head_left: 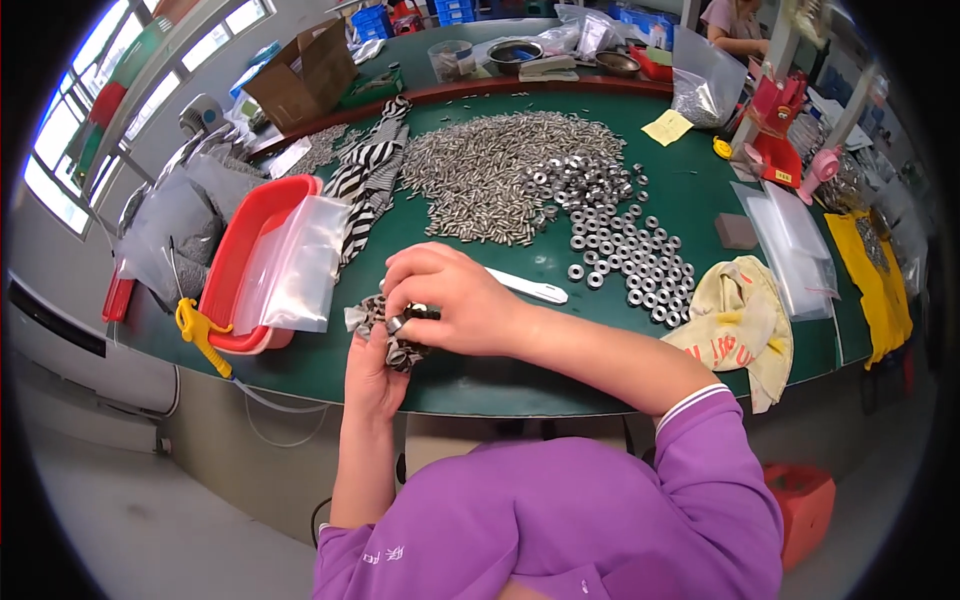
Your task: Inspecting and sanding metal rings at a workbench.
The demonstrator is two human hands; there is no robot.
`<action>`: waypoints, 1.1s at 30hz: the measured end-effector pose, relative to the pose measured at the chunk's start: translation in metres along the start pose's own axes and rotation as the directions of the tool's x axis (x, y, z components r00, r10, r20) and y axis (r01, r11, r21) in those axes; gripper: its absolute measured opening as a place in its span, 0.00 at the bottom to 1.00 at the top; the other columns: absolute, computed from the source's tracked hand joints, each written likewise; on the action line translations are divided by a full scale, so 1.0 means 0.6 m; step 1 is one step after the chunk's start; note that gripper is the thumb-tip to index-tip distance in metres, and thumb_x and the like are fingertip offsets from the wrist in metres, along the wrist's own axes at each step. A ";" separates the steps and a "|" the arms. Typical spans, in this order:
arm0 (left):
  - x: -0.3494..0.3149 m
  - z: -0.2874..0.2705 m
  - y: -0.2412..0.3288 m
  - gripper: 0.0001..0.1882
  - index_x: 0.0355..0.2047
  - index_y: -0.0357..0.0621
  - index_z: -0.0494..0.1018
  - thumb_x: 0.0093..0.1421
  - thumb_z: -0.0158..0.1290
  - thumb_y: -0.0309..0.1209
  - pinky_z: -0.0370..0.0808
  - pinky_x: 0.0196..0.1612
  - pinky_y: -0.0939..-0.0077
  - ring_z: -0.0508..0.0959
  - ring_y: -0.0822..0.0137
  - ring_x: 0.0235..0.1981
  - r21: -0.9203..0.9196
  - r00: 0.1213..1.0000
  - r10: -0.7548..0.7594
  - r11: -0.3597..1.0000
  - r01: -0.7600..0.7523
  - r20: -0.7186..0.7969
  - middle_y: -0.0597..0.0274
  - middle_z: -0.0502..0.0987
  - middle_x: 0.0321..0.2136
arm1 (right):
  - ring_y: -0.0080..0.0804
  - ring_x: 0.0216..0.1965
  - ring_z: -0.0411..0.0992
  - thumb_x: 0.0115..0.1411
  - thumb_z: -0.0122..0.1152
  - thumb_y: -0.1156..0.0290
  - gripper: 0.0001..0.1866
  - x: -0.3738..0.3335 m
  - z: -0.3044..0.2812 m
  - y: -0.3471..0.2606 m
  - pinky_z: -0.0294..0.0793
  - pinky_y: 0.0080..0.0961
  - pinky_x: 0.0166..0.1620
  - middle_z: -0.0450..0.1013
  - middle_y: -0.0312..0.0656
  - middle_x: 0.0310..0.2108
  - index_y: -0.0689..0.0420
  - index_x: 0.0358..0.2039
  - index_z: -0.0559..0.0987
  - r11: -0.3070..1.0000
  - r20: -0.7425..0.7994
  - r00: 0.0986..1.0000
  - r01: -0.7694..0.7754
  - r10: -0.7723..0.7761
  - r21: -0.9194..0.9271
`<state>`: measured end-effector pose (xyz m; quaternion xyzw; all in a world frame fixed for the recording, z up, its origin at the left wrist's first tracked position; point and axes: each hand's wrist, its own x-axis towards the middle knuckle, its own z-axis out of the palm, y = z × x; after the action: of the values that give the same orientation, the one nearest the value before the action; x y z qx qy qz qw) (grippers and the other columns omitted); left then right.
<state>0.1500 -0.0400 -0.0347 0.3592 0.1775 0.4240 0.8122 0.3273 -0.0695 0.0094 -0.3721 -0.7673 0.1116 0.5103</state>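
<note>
Close to the table's near edge my two hands meet. My left hand [370,378] is closed around a crumpled dark striped cloth [404,356]. A small shiny metal ring [397,323] is pinched in the fingers of my right hand [460,300], against the cloth. Just beyond my right hand lies a flat white plastic tool [530,287]. Farther right, loose metal rings [640,262] spread over the green table, some heaped at the back [580,180]. Behind them is a wide pile of small metal pins [490,165].
At left stand a red tray [222,275] with clear plastic bags and a yellow air gun [200,335]. A striped cloth [368,180] lies beside the pins. To the right are a yellowish cloth [735,310], a brown block [736,231] and plastic bags [790,245]. Another person [735,28] sits at back right.
</note>
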 end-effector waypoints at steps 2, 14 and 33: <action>0.006 0.005 -0.005 0.20 0.53 0.43 0.61 0.63 0.49 0.33 0.74 0.44 0.73 0.74 0.70 0.42 -0.013 0.999 0.013 1.000 -0.014 -0.044 0.63 0.71 0.43 | 0.37 0.51 0.66 0.43 0.66 0.73 0.09 -0.005 0.003 0.005 0.65 0.34 0.53 0.69 0.34 0.40 0.53 0.28 0.78 0.987 0.022 0.996 -0.083 0.081 0.135; 0.041 -0.036 0.089 0.11 0.35 0.35 0.67 0.59 0.49 0.32 0.68 0.40 0.57 0.71 0.47 0.36 0.904 0.880 0.439 -0.427 0.025 0.183 0.48 0.70 0.35 | 0.34 0.42 0.68 0.38 0.70 0.75 0.13 -0.002 -0.015 0.020 0.67 0.31 0.45 0.67 0.34 0.35 0.49 0.27 0.79 0.976 -0.117 0.982 0.126 -0.149 -0.179; 0.007 0.000 0.023 0.14 0.45 0.35 0.69 0.57 0.53 0.20 0.71 0.46 0.80 0.74 0.73 0.40 0.406 0.984 0.127 0.898 -0.167 0.123 0.60 0.74 0.41 | 0.34 0.40 0.69 0.39 0.67 0.75 0.15 -0.003 -0.004 0.013 0.67 0.31 0.41 0.68 0.33 0.36 0.48 0.28 0.75 0.977 -0.031 0.987 0.150 -0.156 -0.152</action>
<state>0.1449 -0.0311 -0.0246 0.5553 0.1974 0.4195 0.6905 0.3336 -0.0659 0.0050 -0.3515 -0.7888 0.0062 0.5042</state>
